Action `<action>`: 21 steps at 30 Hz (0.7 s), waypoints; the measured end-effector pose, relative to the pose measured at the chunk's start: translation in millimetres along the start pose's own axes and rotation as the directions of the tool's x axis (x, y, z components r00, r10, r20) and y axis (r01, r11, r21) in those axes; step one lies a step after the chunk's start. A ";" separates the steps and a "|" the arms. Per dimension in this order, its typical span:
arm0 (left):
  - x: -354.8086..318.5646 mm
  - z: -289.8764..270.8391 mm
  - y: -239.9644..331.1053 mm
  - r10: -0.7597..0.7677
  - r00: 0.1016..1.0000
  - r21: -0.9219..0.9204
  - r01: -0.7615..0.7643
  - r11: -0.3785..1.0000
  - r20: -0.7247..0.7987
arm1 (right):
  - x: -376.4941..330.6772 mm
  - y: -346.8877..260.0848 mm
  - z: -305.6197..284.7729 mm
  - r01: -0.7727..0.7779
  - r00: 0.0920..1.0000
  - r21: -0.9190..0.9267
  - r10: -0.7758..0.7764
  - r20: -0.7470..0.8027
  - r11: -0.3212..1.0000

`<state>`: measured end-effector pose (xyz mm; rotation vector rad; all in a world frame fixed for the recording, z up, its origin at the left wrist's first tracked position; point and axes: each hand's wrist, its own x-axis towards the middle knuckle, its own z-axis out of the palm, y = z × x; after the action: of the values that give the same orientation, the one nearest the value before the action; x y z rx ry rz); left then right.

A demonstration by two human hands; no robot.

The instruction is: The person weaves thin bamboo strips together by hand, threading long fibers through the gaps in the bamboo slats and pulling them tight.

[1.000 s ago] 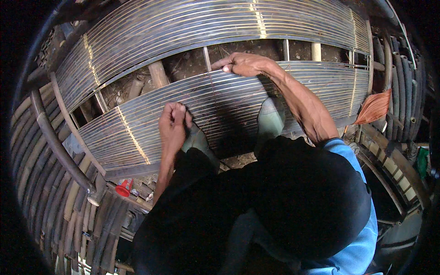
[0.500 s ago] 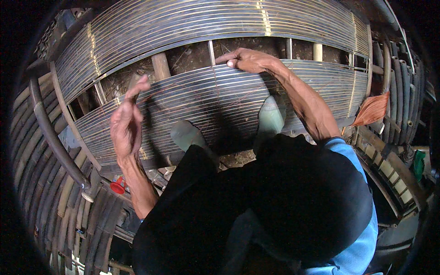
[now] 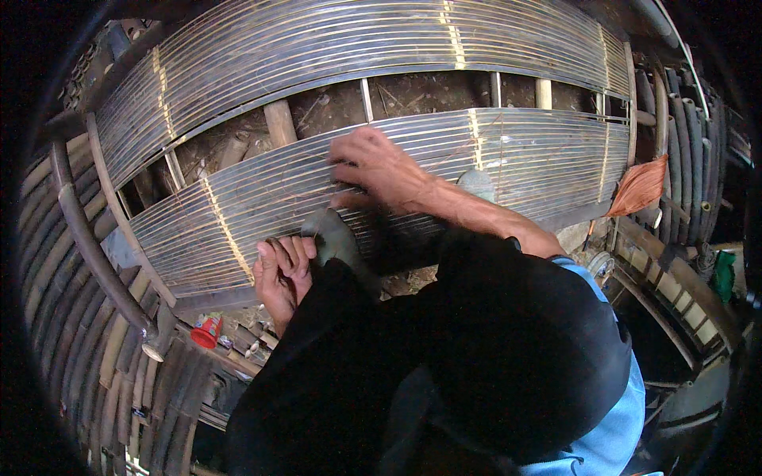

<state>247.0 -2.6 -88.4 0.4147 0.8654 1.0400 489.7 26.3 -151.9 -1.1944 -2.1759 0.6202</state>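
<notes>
Under my hands lies the near panel (image 3: 548, 151), a curved dark sheet with many narrow pale strips along it and yellowish bands across it. Thin reddish strands lie over the strips. My right hand (image 3: 377, 170) is over the middle of this panel, somewhat blurred, its half-bent fingers apart and nothing visible in them. At the panel's near edge, beside my left foot (image 3: 332, 234), my left hand (image 3: 284, 274) is closed with its fingertips together. Whatever is in that pinch is too small to make out. My right foot (image 3: 476, 186) rests on the panel, partly behind my forearm.
A similar far panel (image 3: 317, 47) lies beyond a gap crossed by short posts (image 3: 279, 123). Stacked dark poles (image 3: 87, 317) line the left side, with more poles (image 3: 694, 151) at the right. An orange cloth (image 3: 639, 187) hangs at the right end; a red cup-like thing (image 3: 206, 331) sits lower left.
My left hand has come down and right to the panel's near edge, its fingers closing. My right hand has moved left and nearer me, away from the panel's far edge.
</notes>
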 end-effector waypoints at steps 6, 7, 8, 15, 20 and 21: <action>-12.7 13.3 3.9 -0.004 0.999 0.023 0.005 1.000 -0.045 | -25.3 1.0 18.7 -0.130 0.988 0.165 0.112 0.110 0.978; -14.2 11.2 2.7 -0.035 0.999 0.037 0.036 0.999 -0.034 | -27.9 -0.4 19.7 -0.134 0.987 0.155 0.117 0.113 0.979; -14.6 8.8 1.1 -0.066 0.998 0.051 0.067 0.996 -0.024 | -28.7 -2.7 21.6 -0.147 0.987 0.206 0.128 0.102 0.968; 11.7 -39.4 29.0 -0.098 0.978 0.191 0.134 0.972 -0.186 | -23.7 4.9 -12.8 -0.112 0.989 0.233 0.132 -0.072 0.966; 28.0 -9.2 22.2 0.419 0.777 0.852 -0.274 -0.447 0.469 | -88.4 56.5 -81.0 -0.359 0.931 -0.046 0.354 -0.087 0.932; 25.4 2.1 9.5 0.419 0.776 0.851 -0.278 -0.446 0.472 | -94.5 57.9 -89.6 -0.426 0.905 -0.105 0.423 -0.048 0.899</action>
<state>249.0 24.4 -91.5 2.4184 1.6622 0.6011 625.7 -15.8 -148.2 -1.7544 -1.9583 0.6582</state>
